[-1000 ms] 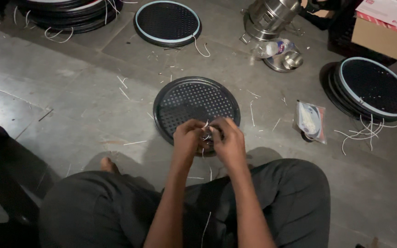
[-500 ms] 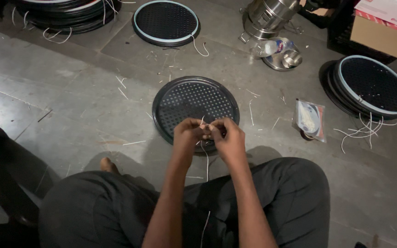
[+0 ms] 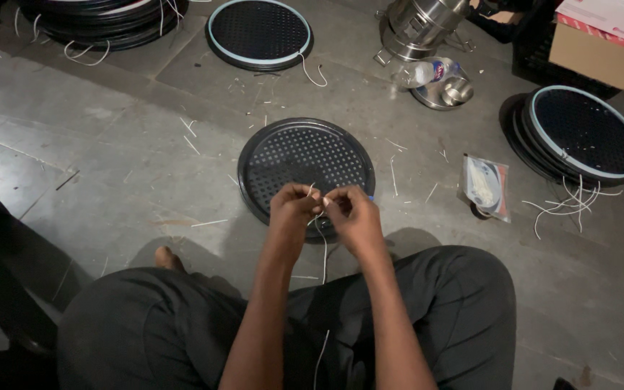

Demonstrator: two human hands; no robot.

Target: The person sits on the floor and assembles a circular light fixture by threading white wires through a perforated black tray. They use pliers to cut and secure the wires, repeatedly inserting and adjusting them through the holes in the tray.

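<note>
Left hand [image 3: 292, 211] and right hand [image 3: 350, 213] together, each grip pinching white string [image 3: 323, 249], above perforated tray [image 3: 305, 155]

Stack of black perforated discs [image 3: 102, 22] far left on grey floor [image 3: 110, 159]. Blue-rimmed disc [image 3: 258, 32] top centre. Steel containers [image 3: 420, 29], plastic bottle [image 3: 424, 72] beyond. Blue-rimmed stack [image 3: 583, 133] right, loose white strings [image 3: 565, 202] beside. Clear packet [image 3: 485, 186] nearby. Cardboard box [image 3: 601, 54] top right.
</note>
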